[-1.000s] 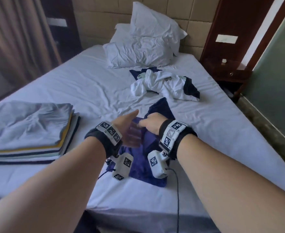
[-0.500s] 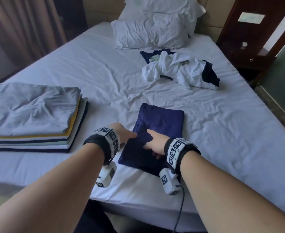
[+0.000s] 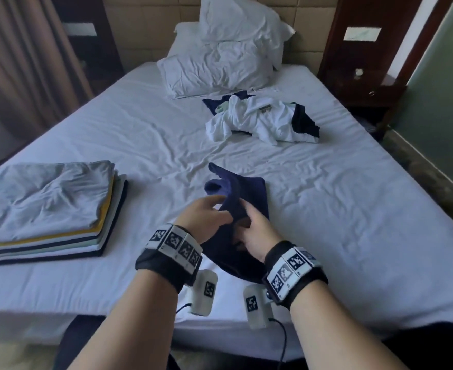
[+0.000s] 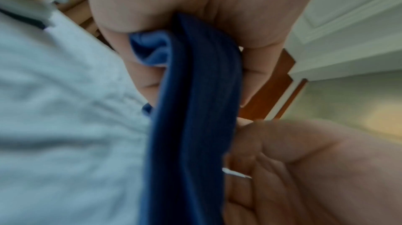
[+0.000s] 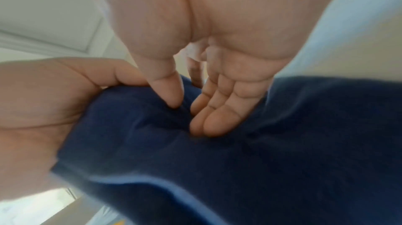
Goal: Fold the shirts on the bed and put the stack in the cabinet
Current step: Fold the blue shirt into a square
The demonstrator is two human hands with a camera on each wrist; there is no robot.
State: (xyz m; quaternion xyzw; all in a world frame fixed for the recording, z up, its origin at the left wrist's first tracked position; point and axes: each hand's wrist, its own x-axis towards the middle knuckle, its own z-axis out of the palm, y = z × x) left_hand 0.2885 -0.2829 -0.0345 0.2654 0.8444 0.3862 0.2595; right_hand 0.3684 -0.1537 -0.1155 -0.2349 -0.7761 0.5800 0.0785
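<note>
A folded navy shirt (image 3: 244,190) is bunched and partly lifted off the white bed (image 3: 353,214) in front of me. My left hand (image 3: 206,217) grips its near left part, with fingers and thumb curled round the thick fold of navy shirt (image 4: 195,108). My right hand (image 3: 249,231) pinches the navy shirt (image 5: 239,160) between thumb and fingers, right beside the left hand. The shirt's far end still touches the sheet. A stack of folded shirts (image 3: 46,206), grey on top, lies at the left. A crumpled pile of white and dark shirts (image 3: 262,121) lies farther back.
Two white pillows (image 3: 228,57) lean on the padded headboard. A dark wooden nightstand (image 3: 366,92) stands at the back right, and a brown curtain (image 3: 20,62) hangs at the left. The bed's near edge runs just below my wrists.
The navy shirt lay flat and folded with my hands pressing its near end. Now both hands have taken hold of it and raised it, so it is bunched.
</note>
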